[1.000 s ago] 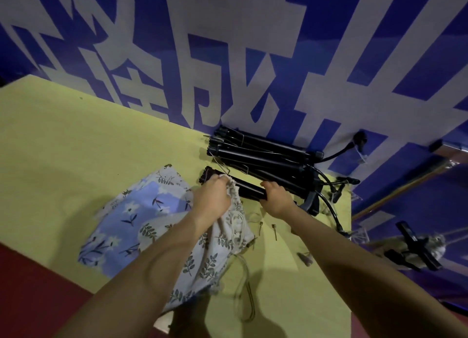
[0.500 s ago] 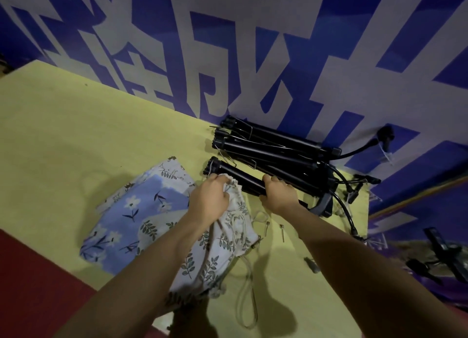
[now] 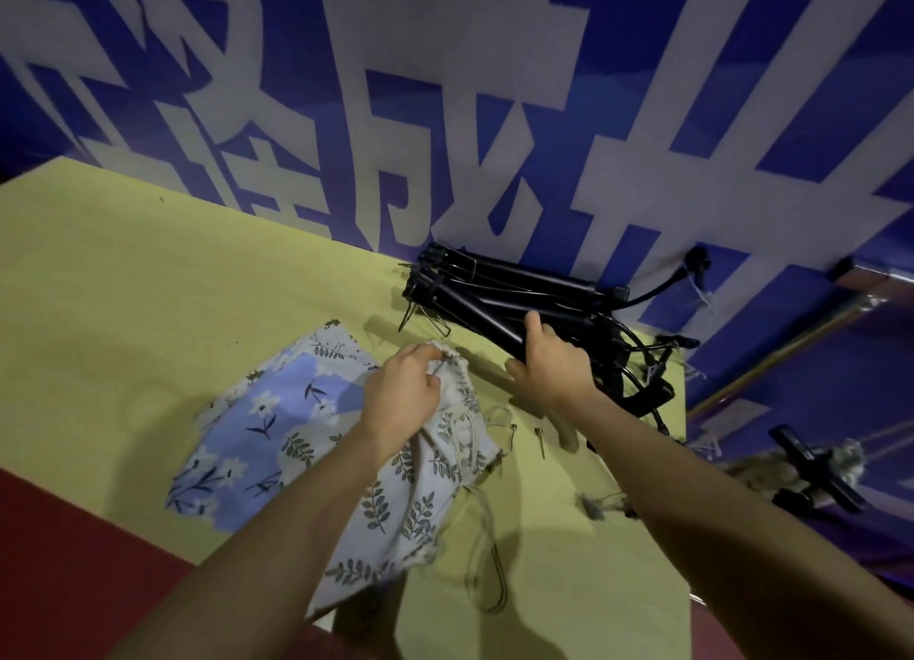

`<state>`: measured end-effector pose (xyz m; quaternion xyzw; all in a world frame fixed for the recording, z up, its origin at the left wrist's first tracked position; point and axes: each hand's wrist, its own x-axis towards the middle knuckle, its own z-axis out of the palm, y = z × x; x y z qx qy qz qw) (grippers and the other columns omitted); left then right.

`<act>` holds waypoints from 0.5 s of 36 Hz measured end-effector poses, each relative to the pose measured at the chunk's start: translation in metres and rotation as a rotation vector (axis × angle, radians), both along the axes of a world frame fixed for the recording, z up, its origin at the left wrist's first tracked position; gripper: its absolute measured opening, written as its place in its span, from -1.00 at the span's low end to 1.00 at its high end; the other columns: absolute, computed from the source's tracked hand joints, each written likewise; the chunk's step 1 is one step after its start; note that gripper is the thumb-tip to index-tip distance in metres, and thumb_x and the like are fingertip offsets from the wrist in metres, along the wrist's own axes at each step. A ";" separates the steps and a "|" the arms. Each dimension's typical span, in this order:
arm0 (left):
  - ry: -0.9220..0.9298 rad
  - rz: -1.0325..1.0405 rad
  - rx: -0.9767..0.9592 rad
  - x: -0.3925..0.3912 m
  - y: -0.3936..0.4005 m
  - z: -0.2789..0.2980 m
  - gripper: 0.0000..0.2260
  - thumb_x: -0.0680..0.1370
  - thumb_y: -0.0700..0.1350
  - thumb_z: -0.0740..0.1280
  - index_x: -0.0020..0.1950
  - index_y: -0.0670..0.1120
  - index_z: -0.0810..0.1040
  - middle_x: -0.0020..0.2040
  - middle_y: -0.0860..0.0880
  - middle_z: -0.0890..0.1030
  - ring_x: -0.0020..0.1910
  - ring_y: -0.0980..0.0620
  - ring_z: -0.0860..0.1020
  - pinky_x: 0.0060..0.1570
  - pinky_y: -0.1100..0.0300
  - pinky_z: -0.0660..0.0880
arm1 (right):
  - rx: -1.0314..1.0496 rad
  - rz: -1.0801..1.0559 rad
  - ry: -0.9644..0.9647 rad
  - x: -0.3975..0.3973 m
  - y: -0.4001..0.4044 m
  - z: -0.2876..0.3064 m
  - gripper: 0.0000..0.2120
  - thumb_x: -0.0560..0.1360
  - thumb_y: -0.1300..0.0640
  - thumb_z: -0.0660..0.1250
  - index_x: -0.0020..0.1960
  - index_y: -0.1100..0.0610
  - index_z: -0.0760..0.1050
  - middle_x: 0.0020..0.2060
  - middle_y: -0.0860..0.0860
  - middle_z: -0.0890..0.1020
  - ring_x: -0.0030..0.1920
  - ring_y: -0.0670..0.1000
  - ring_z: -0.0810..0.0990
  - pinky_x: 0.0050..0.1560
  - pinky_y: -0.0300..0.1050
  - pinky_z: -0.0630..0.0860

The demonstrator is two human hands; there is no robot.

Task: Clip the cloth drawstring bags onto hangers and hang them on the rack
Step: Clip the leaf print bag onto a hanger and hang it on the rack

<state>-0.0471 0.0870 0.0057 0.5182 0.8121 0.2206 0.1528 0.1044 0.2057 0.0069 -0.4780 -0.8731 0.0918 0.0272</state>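
A white drawstring bag with a grey leaf print (image 3: 415, 491) lies on the yellow table (image 3: 123, 288), partly over a blue floral bag (image 3: 257, 427). My left hand (image 3: 403, 395) pinches the gathered mouth of the leaf bag. My right hand (image 3: 549, 363) is closed around one black hanger (image 3: 475, 313) and lifts its near end off the stack of black clip hangers (image 3: 519, 288) by the wall. The rack is not in view.
The blue wall with large white characters (image 3: 445, 115) stands right behind the table. Cords and small metal pins (image 3: 539, 442) lie by the bag. A dark stand and pale fibres (image 3: 816, 466) sit low at the right, beyond the table edge.
My right hand has raised the front black hanger off the table and drawn it right. My left hand still holds the bag's mouth. The camera has shifted a little.
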 end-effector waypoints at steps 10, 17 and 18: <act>-0.070 0.003 0.007 0.009 -0.015 0.010 -0.60 0.53 -0.34 0.19 0.35 -0.08 0.44 0.27 -0.07 0.49 -0.30 0.03 0.43 -0.45 0.27 0.29 | 0.076 -0.043 0.104 0.032 -0.036 0.024 -0.54 0.45 0.00 0.27 0.30 0.05 0.26 -0.07 0.11 0.58 -0.11 0.21 0.55 -0.27 -0.09 0.32; -0.072 -0.082 -0.076 0.015 -0.018 0.020 -0.42 0.49 -0.36 0.19 0.49 -0.07 0.22 0.44 -0.07 0.31 0.31 -0.14 0.40 0.15 -0.03 0.46 | 0.133 -0.084 0.202 0.066 -0.054 0.034 -0.60 0.44 0.00 0.28 0.23 0.03 0.30 -0.06 0.10 0.61 -0.09 0.23 0.56 -0.25 -0.06 0.35; -0.098 -0.090 -0.087 0.016 -0.018 0.023 -0.40 0.49 -0.36 0.20 0.51 -0.09 0.18 0.46 -0.08 0.27 0.35 -0.14 0.37 0.23 -0.03 0.42 | 0.142 -0.083 0.206 0.071 -0.056 0.036 -0.60 0.44 0.01 0.28 0.23 0.04 0.30 -0.07 0.10 0.61 -0.09 0.24 0.56 -0.25 -0.06 0.35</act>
